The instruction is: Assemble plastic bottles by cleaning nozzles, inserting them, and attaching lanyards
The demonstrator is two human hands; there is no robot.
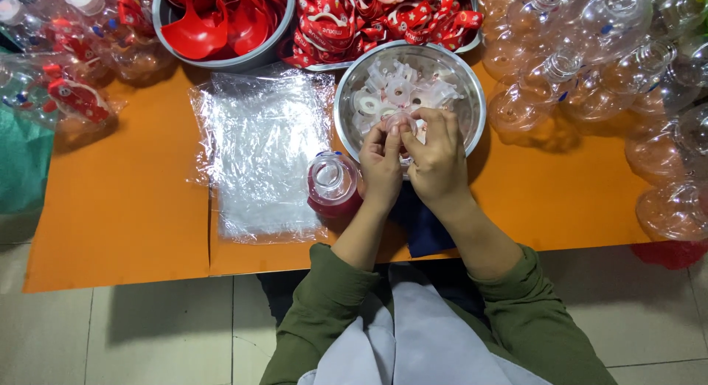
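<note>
1. Green sleeves [346, 296] and a pale apron [413, 341] lie nearest the camera, over a tiled floor [147, 333].
2. Both forearms cross the near edge of the orange desk [118, 208], which ends just in front of the person; bare orange surface is open at the left and at the right of the arms.
3. Left hand [381, 167] and right hand [436, 160] meet over the near rim of a steel bowl [346, 127]. Their fingers [391, 143] are closed together on a small clear plastic part [400, 120], pinched between both hands just above the bowl.
4. Inside the bowl lie more white, translucent plastic parts [402, 86], round and ribbed.
5. Just left of the left hand stands a clear bottle [333, 182] with a reddish base, open neck up.
6. Beside it, a stack of glossy, crinkled plastic bags [262, 156] lies flat.
7. At the far edge, a grey bowl holds red scoops [214, 20], and a tray holds red straps [383, 20].
8. Clear rounded bottles [605, 53] are heaped at the right, crowding that side.
</note>
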